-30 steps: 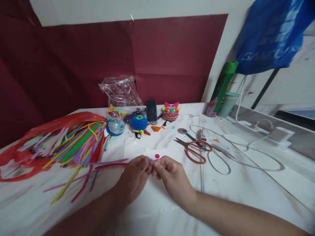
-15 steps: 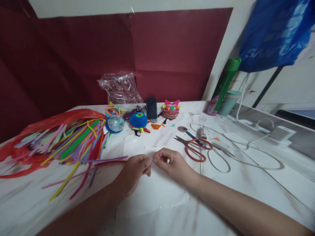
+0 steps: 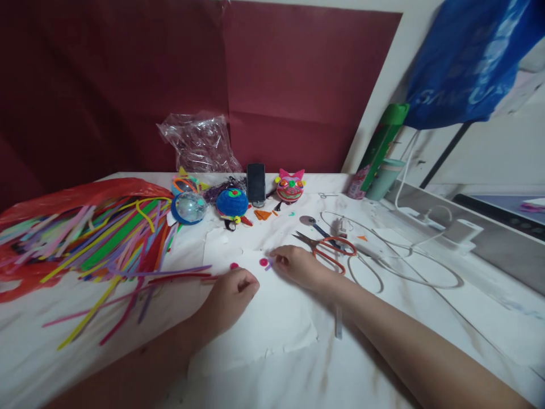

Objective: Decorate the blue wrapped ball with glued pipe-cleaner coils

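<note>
My left hand (image 3: 233,292) rests over a white paper sheet (image 3: 272,318), its fingers curled together; what they hold, if anything, is hidden. A small pink disc (image 3: 234,266) lies just behind it. My right hand (image 3: 293,264) pinches a small purple piece (image 3: 269,265) near the sheet's back part, beside a second pink disc (image 3: 264,262). To the right of that hand lie open scissors with orange handles (image 3: 340,241). Farther back stand a pink animal-face ornament (image 3: 290,186), a blue ball (image 3: 232,203) and a clear ball with a blue rim (image 3: 189,207).
Many coloured fuzzy stems (image 3: 123,244) spill from a red plastic bag (image 3: 93,190) at left. A phone (image 3: 256,183) leans at the back. White cables (image 3: 426,270), a green spray can (image 3: 385,142) and a cup (image 3: 386,179) are at right.
My hands have moved apart; they were nearly touching at the fingertips. Two pink discs and the purple piece now show between and behind them. The whole view has shifted slightly.
</note>
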Motion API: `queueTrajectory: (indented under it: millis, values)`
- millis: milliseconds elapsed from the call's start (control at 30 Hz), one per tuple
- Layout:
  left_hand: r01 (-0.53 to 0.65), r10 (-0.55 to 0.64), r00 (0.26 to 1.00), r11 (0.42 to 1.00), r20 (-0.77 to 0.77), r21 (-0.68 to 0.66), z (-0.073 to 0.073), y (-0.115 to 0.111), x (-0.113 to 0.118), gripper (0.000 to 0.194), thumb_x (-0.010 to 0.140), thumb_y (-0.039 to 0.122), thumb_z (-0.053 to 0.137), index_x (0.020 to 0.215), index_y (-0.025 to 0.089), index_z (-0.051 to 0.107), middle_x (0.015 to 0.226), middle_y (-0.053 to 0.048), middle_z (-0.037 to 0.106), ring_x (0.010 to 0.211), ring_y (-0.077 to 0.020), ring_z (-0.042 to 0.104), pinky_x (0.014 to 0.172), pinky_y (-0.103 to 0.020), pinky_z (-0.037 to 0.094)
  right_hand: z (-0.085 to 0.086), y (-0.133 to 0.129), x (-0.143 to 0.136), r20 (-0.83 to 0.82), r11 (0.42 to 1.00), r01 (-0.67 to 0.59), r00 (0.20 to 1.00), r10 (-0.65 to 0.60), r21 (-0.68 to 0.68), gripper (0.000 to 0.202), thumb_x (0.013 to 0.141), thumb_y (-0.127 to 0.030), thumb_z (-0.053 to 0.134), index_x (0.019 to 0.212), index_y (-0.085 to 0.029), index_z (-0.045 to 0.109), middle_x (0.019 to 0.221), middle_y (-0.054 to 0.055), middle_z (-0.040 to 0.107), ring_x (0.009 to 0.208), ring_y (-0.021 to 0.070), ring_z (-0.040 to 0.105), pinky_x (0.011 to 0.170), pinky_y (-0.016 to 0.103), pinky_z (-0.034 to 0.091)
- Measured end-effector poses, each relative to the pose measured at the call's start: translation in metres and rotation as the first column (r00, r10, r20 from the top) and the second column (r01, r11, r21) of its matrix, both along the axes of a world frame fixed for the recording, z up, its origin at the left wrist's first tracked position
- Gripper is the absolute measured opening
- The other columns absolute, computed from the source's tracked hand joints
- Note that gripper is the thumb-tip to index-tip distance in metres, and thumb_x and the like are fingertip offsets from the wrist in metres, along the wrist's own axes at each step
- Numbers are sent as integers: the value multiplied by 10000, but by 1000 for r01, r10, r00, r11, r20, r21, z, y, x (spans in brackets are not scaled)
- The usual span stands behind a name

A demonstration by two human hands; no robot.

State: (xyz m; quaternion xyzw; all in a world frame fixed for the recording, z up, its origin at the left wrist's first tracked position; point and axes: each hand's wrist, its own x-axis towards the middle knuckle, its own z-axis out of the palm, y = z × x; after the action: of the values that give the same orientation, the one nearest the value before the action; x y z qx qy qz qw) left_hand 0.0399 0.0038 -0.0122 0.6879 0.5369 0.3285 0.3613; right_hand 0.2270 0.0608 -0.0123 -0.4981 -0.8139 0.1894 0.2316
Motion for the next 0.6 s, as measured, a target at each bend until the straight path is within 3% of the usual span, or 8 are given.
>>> queueTrajectory:
  millis: [67,233,500,600]
  values:
    - [18,-18,1000,999,6,36,-1,-1,1,129,712,249,494,607,184,530,569,29,498,584,-132,472,571,-240,349,-3,-1,-2,73,992,-97,993,91,84,254,768,-138,535,976,-197,670,849,52,659,766,155,573,703,228,403]
    - [43,-42,999,993,-8,107,-4,-1,0,122,711,196,498,596,184,536,602,13,543,606,-138,499,594,-244,361,-10,-1,-8,208,977,-72,978,30,200,189,855,-232,508,877,-186,690,796,79,623,817,189,547,743,269,396]
    - [84,-72,994,985,-82,153,-9,-1,0,142,728,156,477,599,181,530,644,4,563,640,-137,520,622,-250,377,-8,-2,-10,104,991,-24,995,10,130,202,834,-313,549,784,-168,680,737,59,609,760,175,538,690,253,397]
    - [92,-77,992,984,-102,151,-10,-1,-1,140,729,155,475,602,180,529,650,3,560,644,-137,519,620,-251,377,-13,0,-14,47,991,10,999,-17,137,149,817,-240,565,851,-184,699,767,57,613,801,177,542,711,249,406]
